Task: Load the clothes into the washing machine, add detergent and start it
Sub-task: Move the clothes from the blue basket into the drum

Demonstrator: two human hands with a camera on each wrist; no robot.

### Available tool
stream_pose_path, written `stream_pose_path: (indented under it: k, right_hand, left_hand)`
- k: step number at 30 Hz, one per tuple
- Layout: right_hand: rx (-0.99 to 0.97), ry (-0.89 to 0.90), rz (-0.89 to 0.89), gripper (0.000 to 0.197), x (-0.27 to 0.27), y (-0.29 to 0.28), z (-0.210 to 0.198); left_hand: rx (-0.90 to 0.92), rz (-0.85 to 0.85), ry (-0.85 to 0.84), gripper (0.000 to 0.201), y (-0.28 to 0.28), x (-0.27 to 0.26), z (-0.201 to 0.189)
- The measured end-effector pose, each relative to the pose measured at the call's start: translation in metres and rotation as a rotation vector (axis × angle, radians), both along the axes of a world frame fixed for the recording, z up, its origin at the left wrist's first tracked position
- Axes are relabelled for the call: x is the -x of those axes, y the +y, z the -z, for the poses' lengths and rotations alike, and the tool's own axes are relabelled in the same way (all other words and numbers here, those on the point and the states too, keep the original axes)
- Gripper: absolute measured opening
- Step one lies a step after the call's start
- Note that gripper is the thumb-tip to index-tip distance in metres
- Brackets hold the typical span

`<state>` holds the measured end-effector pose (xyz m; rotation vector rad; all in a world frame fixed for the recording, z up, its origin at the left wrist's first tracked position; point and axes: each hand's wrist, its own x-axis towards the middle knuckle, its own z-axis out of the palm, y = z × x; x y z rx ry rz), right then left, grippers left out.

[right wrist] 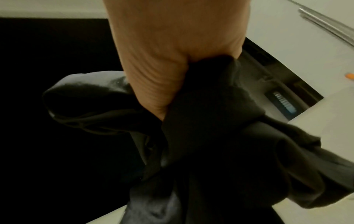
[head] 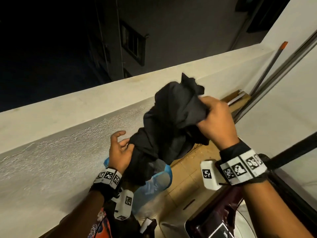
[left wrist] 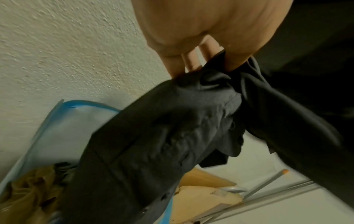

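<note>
- Two hands on one bundle of dark clothes, lifted clear above a blue-rimmed laundry bag by the textured wall.
- Right hand: fist closed tight around the upper bunch of cloth, carrying most of the weight by the look of it; the wrist view shows fabric gathered hard into the palm.
- Left hand: lower down, thumb and some fingers pinching a twisted part of the bundle, other fingers spread loose. Judged purpose: steadying the trailing end so it comes out of the bag without snagging.
- Clothes: black to charcoal, crumpled and twisted together; the lower end hangs down to the bag's mouth. How many garments are in the bundle cannot be told.
- Brownish cloth lies inside the bag.
- Washing machine: dark maroon top at the lower right, near the right forearm. Judgement: loading stage, bundle not yet over the drum.
</note>
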<state>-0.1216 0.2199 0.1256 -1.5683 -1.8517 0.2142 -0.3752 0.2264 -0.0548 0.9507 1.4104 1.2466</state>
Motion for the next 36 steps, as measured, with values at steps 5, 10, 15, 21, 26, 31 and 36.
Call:
stream_pose_path:
  k: [5, 10, 15, 21, 26, 31, 36]
  right_hand:
    - [0.219, -0.548, 0.007, 0.035, 0.019, -0.008, 0.05]
    - [0.245, -0.655, -0.115, 0.031, 0.049, -0.022, 0.076]
    - [0.206, -0.593, -0.131, 0.071, 0.057, -0.035, 0.086]
    - [0.147, -0.575, -0.153, 0.108, 0.045, -0.046, 0.093]
    - [0.238, -0.631, -0.087, 0.074, 0.022, -0.064, 0.086]
    - [0.289, -0.686, 0.08, 0.045, -0.018, -0.09, 0.074]
    - [0.334, -0.713, 0.268, 0.051, -0.073, -0.128, 0.064]
  left_hand:
    - [-0.145, 0.019, -0.027, 0.049, 0.009, -0.002, -0.033]
    - [-0.174, 0.201, -0.037, 0.057, 0.011, -0.018, -0.058]
    - [-0.15, 0.34, -0.087, 0.064, 0.005, -0.03, -0.07]
    - [-0.221, 0.559, 0.081, 0.075, -0.013, -0.046, -0.076]
    - [-0.312, 0.681, 0.184, 0.085, -0.024, -0.06, -0.078]
    - [-0.445, 0.549, 0.106, 0.07, -0.032, -0.097, -0.085]
    - [-0.588, 0.64, 0.258, 0.054, -0.03, -0.157, -0.087]
